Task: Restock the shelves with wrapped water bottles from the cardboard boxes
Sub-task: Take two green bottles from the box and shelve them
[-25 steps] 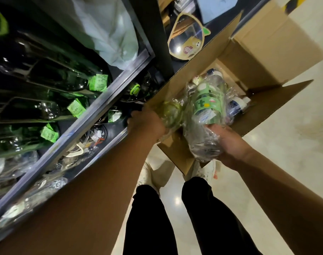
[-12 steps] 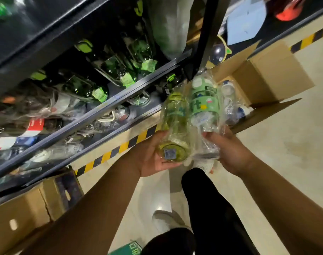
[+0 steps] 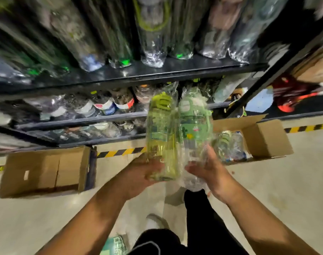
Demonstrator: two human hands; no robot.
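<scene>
The left hand [image 3: 142,173] is gripping the yellow-green wrapped bottle [image 3: 161,137], the right hand [image 3: 210,170] the pale green wrapped bottle [image 3: 193,129]; supporting both bases, they should be going upright onto the shelf [image 3: 138,74] above the hands.

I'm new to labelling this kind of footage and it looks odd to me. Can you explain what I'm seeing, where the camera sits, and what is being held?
There is no machine here. A person wears a wide-angle camera on the head, looking forward and down, so you see their own forearms, dark trousers and the floor.

The left hand holds a yellow-green bottle in clear wrap. The right hand holds a pale green bottle, also wrapped; the two bottles stand side by side.

Ahead, a dark shelf rack carries rows of wrapped bottles, blurred by motion. On the floor an open cardboard box at the right has more wrapped bottles inside. Another box sits at the left.
</scene>
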